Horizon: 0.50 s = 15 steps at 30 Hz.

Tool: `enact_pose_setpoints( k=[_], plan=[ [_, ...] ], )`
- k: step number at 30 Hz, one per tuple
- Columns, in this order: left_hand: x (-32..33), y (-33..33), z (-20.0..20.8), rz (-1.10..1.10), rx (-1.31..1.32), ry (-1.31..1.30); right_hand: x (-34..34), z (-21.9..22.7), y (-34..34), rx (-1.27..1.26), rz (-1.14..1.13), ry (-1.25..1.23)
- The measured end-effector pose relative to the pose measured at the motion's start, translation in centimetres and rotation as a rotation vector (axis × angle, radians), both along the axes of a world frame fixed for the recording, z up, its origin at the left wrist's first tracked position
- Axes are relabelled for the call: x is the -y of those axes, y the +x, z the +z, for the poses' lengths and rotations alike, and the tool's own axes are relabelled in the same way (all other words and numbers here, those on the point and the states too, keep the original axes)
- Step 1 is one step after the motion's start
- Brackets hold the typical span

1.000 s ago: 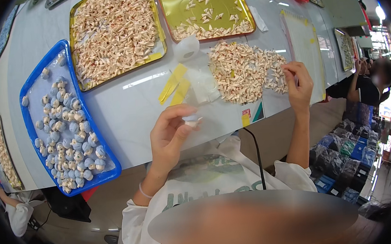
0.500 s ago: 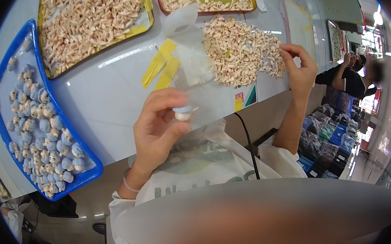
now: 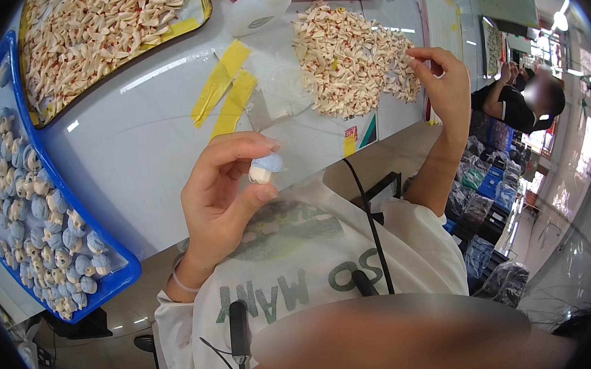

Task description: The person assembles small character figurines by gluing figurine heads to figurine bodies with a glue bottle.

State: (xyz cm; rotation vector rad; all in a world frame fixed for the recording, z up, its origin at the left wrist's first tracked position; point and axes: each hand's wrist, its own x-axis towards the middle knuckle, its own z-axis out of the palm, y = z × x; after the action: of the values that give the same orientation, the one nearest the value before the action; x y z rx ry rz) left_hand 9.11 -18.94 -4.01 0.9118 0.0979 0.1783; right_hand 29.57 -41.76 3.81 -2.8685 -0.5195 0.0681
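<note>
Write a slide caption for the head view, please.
Left hand holds a blue-capped piece; right hand is at the edge of a cream pile.

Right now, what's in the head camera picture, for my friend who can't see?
A person's left hand pinches a small blue-and-white piece at a pale table. The right hand is at the right edge of a pile of small cream pieces. At left, a blue tray holds many blue-and-cream pieces.
</note>
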Motion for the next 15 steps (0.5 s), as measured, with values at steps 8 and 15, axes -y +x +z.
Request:
enact_pose_setpoints(
  k=[8, 15],
  plan=[
    [0.1, 0.3, 0.1, -0.001, 0.000, -0.040, -1.2, 1.9, -0.9, -0.046, 0.163, 0.196],
    [0.0, 0.0, 0.0, 0.011, -0.013, -0.082, -0.1, -0.2, 0.0, -0.173, -0.132, 0.256]
  ],
)
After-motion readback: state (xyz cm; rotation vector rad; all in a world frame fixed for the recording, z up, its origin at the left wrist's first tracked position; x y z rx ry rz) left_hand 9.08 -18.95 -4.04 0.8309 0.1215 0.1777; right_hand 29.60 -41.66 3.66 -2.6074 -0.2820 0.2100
